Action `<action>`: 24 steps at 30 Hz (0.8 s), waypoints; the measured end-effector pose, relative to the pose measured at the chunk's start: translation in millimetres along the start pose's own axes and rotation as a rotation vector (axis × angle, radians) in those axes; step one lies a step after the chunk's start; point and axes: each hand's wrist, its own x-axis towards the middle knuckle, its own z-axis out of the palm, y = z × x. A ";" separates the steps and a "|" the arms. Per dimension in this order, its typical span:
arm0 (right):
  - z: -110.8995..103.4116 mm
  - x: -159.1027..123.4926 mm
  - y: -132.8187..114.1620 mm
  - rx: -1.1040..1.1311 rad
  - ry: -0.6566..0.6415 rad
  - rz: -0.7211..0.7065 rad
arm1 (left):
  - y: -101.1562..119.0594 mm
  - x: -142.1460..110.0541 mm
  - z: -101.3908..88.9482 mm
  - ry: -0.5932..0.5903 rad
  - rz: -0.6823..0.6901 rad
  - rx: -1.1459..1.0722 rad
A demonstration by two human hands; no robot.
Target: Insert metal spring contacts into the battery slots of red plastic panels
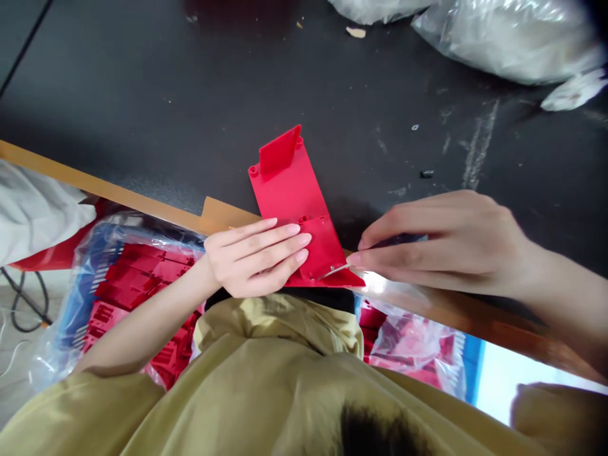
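Note:
A red plastic part (pixel 295 190) lies at the table's front edge, with an upright flap at its far end and small round posts at its corners. My left hand (pixel 259 256) rests flat on its near left side, fingers stretched out and the thumb hidden. From the right, my right hand (pixel 441 244) pinches a thin metal blade (pixel 335 272) between thumb and fingers. The blade's tip touches or hovers just over the part's near edge; I cannot tell which. Its handle is mostly hidden in my hand.
Below the dark table (pixel 142 95), a blue crate (pixel 83 278) lined with clear plastic holds several red parts, and another crate (pixel 470 367) stands at the right. Plastic bags (pixel 513 38) lie at the far right. A small black piece (pixel 427 173) lies nearby.

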 end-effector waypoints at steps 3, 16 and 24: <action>-0.2 0.7 2.0 0.020 -0.030 0.005 | 0.6 0.1 -0.3 0.004 0.021 0.004; -16.5 3.7 -10.6 0.094 0.086 0.309 | -9.5 -13.8 1.1 0.323 0.460 0.357; 27.3 -18.9 -84.2 0.495 0.471 0.876 | 1.1 -8.4 13.4 0.455 0.195 0.533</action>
